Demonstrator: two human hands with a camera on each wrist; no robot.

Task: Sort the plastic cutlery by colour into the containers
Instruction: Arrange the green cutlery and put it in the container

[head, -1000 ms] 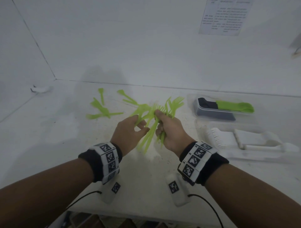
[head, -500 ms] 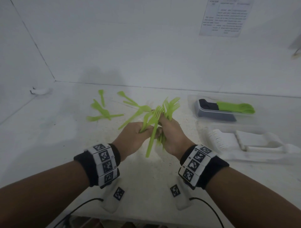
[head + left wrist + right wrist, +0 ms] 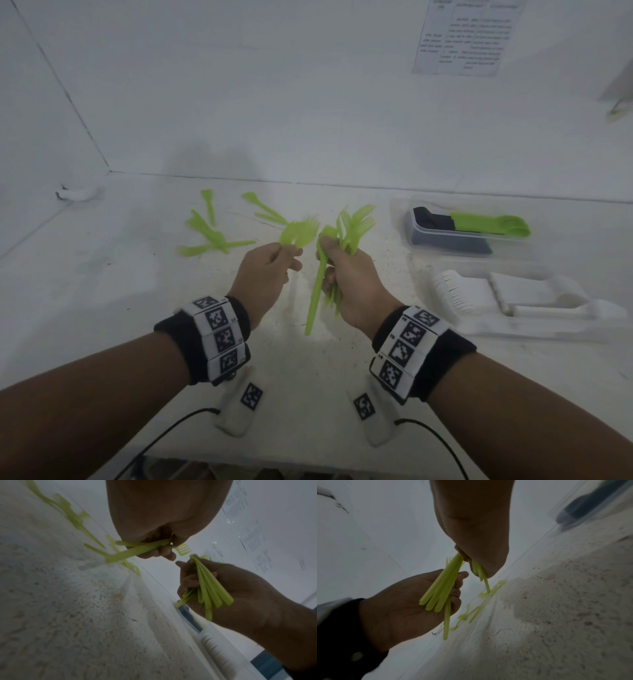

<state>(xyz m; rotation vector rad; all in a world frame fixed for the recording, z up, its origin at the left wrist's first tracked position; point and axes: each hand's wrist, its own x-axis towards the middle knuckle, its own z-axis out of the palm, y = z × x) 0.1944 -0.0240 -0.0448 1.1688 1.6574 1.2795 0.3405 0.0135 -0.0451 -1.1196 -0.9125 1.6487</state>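
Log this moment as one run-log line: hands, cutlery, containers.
left hand: holds green forks | right hand: grips green fork bundle | loose green cutlery: on table | far container: green spoons inside

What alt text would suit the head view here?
Both hands hold bright green plastic forks above a speckled white table: the right hand grips a bundle, the left hand a few. More green cutlery lies behind, clear plastic containers at right.

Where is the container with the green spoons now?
In the head view, the container sits at the table's far right, beyond the white cutlery and right of the right hand.
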